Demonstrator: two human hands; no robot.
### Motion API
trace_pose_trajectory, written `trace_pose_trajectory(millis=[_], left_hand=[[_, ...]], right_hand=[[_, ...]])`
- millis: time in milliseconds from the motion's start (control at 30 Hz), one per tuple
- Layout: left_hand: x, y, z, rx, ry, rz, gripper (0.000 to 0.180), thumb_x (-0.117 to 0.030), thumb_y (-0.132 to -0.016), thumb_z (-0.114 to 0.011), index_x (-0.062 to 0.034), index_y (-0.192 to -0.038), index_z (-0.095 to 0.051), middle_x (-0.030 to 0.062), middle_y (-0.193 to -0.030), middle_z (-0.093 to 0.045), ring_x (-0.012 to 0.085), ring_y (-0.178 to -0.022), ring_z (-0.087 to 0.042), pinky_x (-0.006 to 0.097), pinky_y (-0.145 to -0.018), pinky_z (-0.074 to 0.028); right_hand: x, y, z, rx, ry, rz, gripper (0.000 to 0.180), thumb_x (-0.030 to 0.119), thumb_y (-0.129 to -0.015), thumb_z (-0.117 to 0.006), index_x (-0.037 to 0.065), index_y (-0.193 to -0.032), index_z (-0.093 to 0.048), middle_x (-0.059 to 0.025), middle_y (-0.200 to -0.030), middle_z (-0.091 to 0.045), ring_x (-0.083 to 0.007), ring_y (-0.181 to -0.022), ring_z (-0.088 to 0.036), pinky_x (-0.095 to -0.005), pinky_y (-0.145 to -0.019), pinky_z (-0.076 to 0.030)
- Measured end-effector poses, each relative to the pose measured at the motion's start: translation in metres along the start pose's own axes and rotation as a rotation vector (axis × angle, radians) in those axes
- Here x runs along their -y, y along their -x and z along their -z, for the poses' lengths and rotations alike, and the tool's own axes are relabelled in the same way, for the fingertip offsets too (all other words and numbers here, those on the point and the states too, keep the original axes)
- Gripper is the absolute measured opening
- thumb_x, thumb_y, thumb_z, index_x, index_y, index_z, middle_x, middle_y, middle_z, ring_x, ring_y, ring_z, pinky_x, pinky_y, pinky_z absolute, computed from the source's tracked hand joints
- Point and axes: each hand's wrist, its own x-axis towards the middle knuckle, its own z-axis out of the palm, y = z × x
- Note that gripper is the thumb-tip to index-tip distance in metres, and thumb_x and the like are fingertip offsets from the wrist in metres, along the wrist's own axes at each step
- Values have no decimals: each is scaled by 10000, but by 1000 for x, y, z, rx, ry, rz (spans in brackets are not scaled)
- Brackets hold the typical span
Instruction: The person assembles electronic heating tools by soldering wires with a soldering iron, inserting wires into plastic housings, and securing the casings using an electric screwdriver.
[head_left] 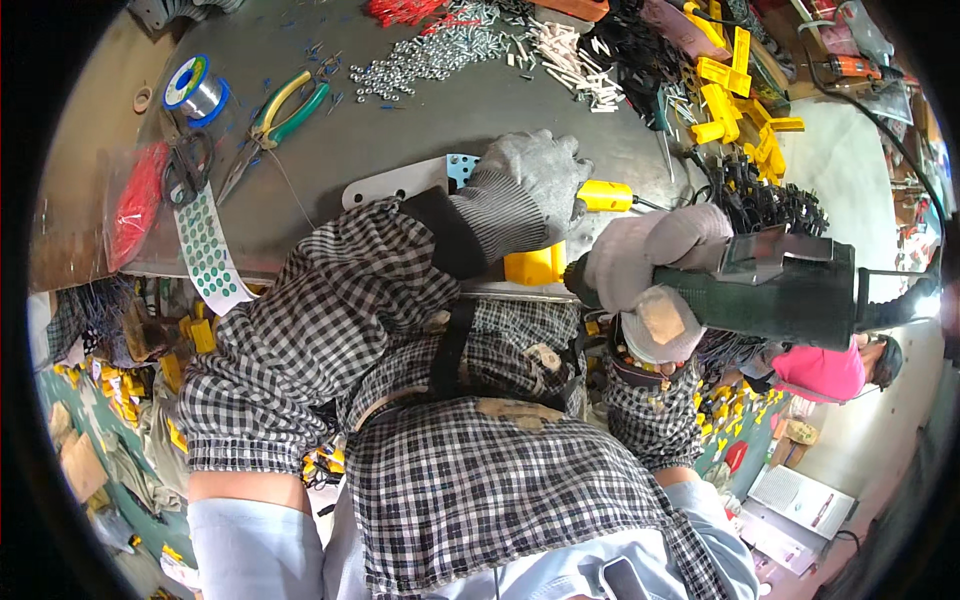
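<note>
A yellow block (535, 265) is pressed down on the grey table (400, 140) by the gloved left hand (535, 180). Its fingers are curled shut over the block, which sticks out just below them. A flat metal plate (400, 182) lies under the wrist. A green power tool (775, 290) is gripped tight by the gloved right hand (650, 265), fingers wrapped around it, its tip near the block.

Your left hand (535, 180) covers most of the yellow part (606, 195) and the right end of the metal plate (400, 182). At three o'clock, the green power tool (790, 295) hides its own tip behind your right hand (650, 265). The tiny screws (430, 55) at twelve o'clock blur together.
</note>
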Motion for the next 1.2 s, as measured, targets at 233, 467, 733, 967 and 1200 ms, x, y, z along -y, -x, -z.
trace_pose_trajectory(millis=[233, 467, 733, 967, 1200], left_hand=[[-1, 2, -3, -30, 0, 46, 358, -373, -828, -641, -96, -1054, -625, 70, -1028, -580, 246, -969, -600, 412, -792, -528], [-4, 6, 5, 7, -34, 49, 360, -385, -865, -614, -89, -1069, -630, 73, -1033, -586, 234, -988, -603, 395, -808, -531], [-3, 0, 2, 55, -6, 91, 391, -410, -863, -605, -84, -1077, -628, 82, -1067, -599, 237, -1013, -610, 413, -830, -529], [-2, 1, 5, 110, 9, 140, 422, -442, -864, -607, -92, -1098, -626, 73, -1068, -606, 229, -1022, -618, 418, -841, -525], [-13, 10, 13, -5, -86, 125, 357, -334, -878, -586, -108, -1153, -620, 81, -1104, -590, 258, -1135, -556, 435, -947, -455]], right_hand=[[6, 6, -15, -356, 308, 60, 336, 290, -847, -687, 38, -981, -509, -18, -544, -433, -156, -399, -402, -303, -381, -337], [43, -46, -12, 702, -229, 18, 492, 263, -801, -756, 45, -1141, -476, 17, -506, -520, -125, -364, -479, -293, -379, -356], [-6, -35, -20, 702, -511, -39, 551, 219, -782, -782, -6, -1148, -438, -37, -521, -530, -159, -372, -492, -314, -368, -358], [-2, -3, -40, 15, -26, -66, 456, 226, -793, -775, 19, -1058, -467, -14, -520, -489, -163, -362, -438, -310, -365, -338], [41, -55, -16, 497, -11, 18, 432, 311, -820, -714, 44, -1093, -512, 7, -628, -508, -129, -532, -459, -298, -516, -383]])
